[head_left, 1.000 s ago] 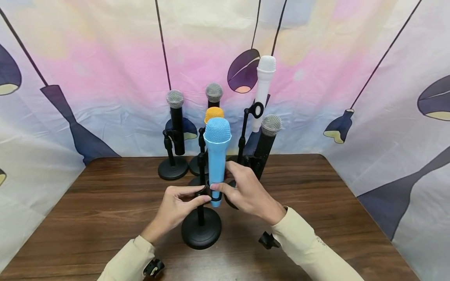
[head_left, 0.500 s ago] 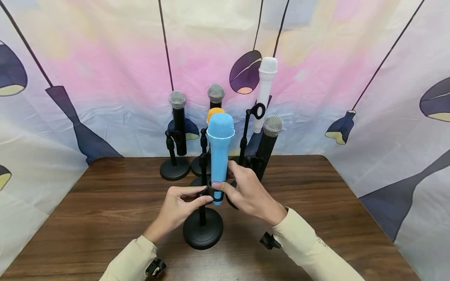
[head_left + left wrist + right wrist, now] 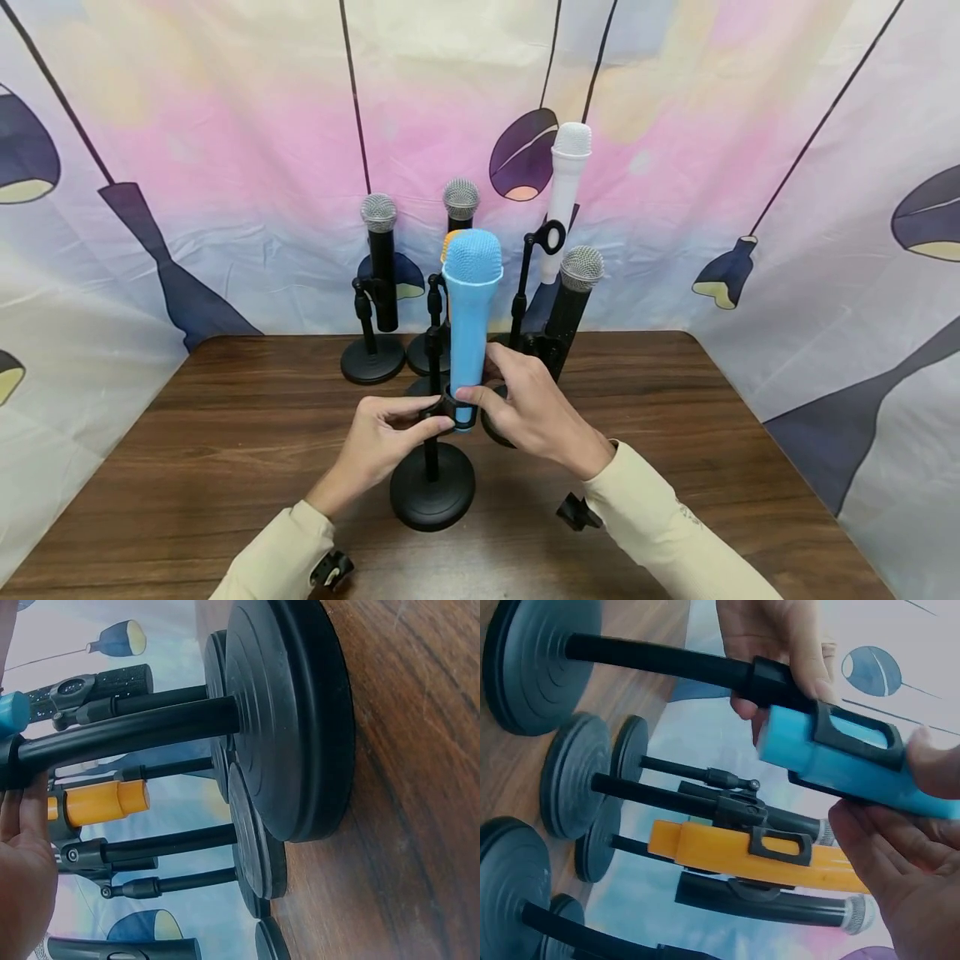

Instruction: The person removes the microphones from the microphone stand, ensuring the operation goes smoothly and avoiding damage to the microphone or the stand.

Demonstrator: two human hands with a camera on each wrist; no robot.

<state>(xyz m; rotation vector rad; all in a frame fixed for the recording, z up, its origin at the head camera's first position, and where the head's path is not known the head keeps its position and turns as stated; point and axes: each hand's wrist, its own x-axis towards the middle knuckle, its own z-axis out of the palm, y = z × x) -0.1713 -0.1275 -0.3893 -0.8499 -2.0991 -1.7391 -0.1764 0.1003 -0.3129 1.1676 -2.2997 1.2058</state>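
Left hand (image 3: 378,437) pinches the upright stand (image 3: 432,492) at its neck, finger and thumb close together; right hand (image 3: 536,407) curls thumb and fingers round the blue microphone (image 3: 470,317), which stands nearly upright through the clip (image 3: 823,726). From my end, it rides higher than a second ago, less showing beneath; I judge its seating still under adjustment

Brown wooden table (image 3: 225,450) bearing black microphone stands (image 3: 432,493)

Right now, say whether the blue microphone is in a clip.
In: the clip wraps the blue microphone, its bottom end poking through.
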